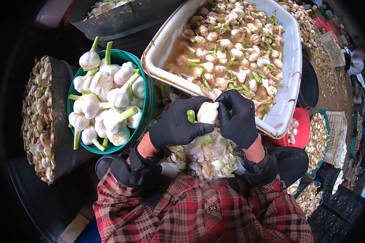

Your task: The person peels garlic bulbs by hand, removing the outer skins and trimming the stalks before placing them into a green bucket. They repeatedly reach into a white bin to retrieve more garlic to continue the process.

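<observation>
My left hand point(178, 121), in a black glove, is closed around a white garlic bulb point(208, 113). The bulb's short green stem point(191, 116) pokes out between the gloved fingers. My right hand point(240, 119), gloved in black too, has its thumb and fingers pinched at the bulb's right edge. Whether loose skin is between those fingertips is hard to make out. Below both hands lies a heap of peeled garlic skins point(209, 158) in my lap. Left of my hands, a green bucket point(149, 105) is filled with clean white garlic bulbs point(102, 83) with trimmed stems.
A white tub point(172, 79) of brownish water and unpeeled garlic point(237, 52) stands ahead. At far left is a dark container point(63, 117) heaped with garlic. A red basin point(302, 125) and pale crates point(335, 135) are on the right. Another person point(356, 65) is in the background.
</observation>
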Demonstrator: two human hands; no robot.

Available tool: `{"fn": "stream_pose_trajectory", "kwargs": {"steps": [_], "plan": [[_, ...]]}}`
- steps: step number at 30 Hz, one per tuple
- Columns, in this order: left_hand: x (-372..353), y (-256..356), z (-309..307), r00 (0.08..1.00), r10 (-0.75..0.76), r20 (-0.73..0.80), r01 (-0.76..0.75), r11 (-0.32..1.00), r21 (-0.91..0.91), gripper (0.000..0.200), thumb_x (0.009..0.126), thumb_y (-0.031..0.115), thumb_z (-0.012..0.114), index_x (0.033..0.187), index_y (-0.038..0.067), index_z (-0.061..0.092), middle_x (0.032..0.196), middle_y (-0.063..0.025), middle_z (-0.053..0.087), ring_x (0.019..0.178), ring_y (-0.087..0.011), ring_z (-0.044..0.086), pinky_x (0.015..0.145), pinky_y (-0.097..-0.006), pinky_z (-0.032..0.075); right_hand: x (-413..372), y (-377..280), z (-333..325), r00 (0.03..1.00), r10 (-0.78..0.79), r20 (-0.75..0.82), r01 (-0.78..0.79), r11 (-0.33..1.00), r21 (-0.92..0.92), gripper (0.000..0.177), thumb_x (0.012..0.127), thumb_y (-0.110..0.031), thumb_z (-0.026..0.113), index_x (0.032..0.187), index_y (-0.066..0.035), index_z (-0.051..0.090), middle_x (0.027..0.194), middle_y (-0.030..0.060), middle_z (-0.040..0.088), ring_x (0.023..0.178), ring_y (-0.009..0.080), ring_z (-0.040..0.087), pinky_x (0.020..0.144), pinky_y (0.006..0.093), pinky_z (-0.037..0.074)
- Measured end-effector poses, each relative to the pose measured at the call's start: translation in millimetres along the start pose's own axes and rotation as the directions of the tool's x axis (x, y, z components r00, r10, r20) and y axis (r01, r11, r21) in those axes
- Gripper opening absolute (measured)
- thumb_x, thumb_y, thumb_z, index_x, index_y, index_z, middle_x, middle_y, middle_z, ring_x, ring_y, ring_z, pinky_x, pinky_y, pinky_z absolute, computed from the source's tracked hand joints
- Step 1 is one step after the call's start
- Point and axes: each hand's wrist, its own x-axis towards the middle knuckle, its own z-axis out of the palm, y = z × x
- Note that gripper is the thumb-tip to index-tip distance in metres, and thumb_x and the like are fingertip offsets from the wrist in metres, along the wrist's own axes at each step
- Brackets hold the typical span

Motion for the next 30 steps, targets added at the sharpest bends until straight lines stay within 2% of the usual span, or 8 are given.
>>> {"fn": "stream_pose_trajectory", "kwargs": {"steps": [4,6,13,16,18,25,27,30], "plan": [[-1.7,-6.8,-5.8,0.994,-0.024,0.103,0.032,0.996,-0.083,0.058,0.077,0.014,0.076,0.127,-0.003,0.052,0.111,-0.0086,0.062,0.102,-0.0143,0.055,0.094,-0.0311,0.044,-2.7,2.0,0.6,0.988,0.145,0.060,-0.152,0.979,0.135,0.007,0.080,0.001,0.061,0.087,0.001,0.059,0.073,0.0166,0.061,0.066,0.0292,0.064,0.062,0.0330,0.049],[-1.2,-9.5,-4.6,0.997,-0.062,0.042,0.068,0.982,-0.174,0.064,0.077,0.014,0.076,0.131,-0.002,0.048,0.113,-0.0084,0.062,0.102,-0.0129,0.054,0.093,-0.0306,0.044,-2.7,1.6,-0.2,0.972,0.231,0.038,-0.224,0.875,0.430,0.009,0.081,0.002,0.062,0.090,0.002,0.060,0.074,0.0155,0.062,0.066,0.0235,0.065,0.063,0.0310,0.049],[0.7,-12.5,5.6,0.964,-0.246,-0.103,0.232,0.963,-0.135,0.058,0.079,0.018,0.075,0.127,-0.003,0.050,0.108,-0.0086,0.064,0.097,-0.0141,0.058,0.088,-0.0305,0.047,-5.9,-8.0,5.6,0.990,0.132,-0.043,-0.123,0.979,0.163,0.008,0.081,0.002,0.062,0.089,0.002,0.061,0.080,0.0150,0.064,0.069,0.0216,0.065,0.063,0.0305,0.049],[-0.3,-14.3,9.9,0.963,-0.165,-0.213,0.190,0.977,0.102,0.050,0.080,0.019,0.074,0.120,-0.004,0.054,0.102,-0.0098,0.065,0.093,-0.0150,0.060,0.084,-0.0307,0.048,-6.9,-10.1,9.1,0.997,0.024,-0.076,-0.022,0.999,0.033,0.006,0.080,0.002,0.062,0.087,0.002,0.061,0.075,0.0152,0.064,0.068,0.0233,0.065,0.063,0.0313,0.049],[-2.5,-8.5,10.5,0.969,-0.137,-0.207,0.150,0.987,0.049,0.045,0.080,0.018,0.072,0.116,-0.005,0.056,0.099,-0.0113,0.066,0.092,-0.0150,0.060,0.082,-0.0308,0.048,-6.3,-10.3,9.1,0.973,0.230,-0.031,-0.222,0.961,0.164,0.006,0.081,0.000,0.062,0.086,0.003,0.063,0.070,0.0144,0.064,0.065,0.0207,0.063,0.062,0.0319,0.048],[-7.6,1.0,4.8,0.987,0.041,-0.158,-0.026,0.995,0.097,0.047,0.082,0.022,0.066,0.118,-0.005,0.054,0.104,-0.0133,0.065,0.098,-0.0164,0.059,0.088,-0.0316,0.047,-2.0,17.9,6.1,0.876,0.481,-0.005,-0.459,0.839,0.292,0.012,0.082,-0.004,0.062,0.089,0.005,0.065,0.071,0.0120,0.066,0.064,0.0127,0.056,0.063,0.0307,0.046],[-8.2,-1.2,6.9,0.974,0.134,-0.184,-0.127,0.991,0.052,0.049,0.083,0.026,0.062,0.121,-0.005,0.053,0.110,-0.0136,0.063,0.102,-0.0173,0.058,0.092,-0.0326,0.045,-2.4,15.1,9.1,0.884,0.462,-0.068,-0.418,0.849,0.324,0.010,0.081,-0.003,0.062,0.089,0.004,0.065,0.072,0.0132,0.065,0.064,0.0152,0.057,0.063,0.0322,0.046],[-6.3,1.2,1.1,0.985,0.094,-0.146,-0.112,0.986,-0.123,0.050,0.082,0.031,0.062,0.118,-0.003,0.056,0.114,-0.0125,0.062,0.103,-0.0181,0.058,0.093,-0.0329,0.044,-5.5,10.4,6.4,0.935,0.230,-0.269,-0.224,0.973,0.053,0.005,0.082,-0.001,0.061,0.087,0.000,0.060,0.074,0.0171,0.063,0.067,0.0321,0.062,0.062,0.0374,0.047]]}}
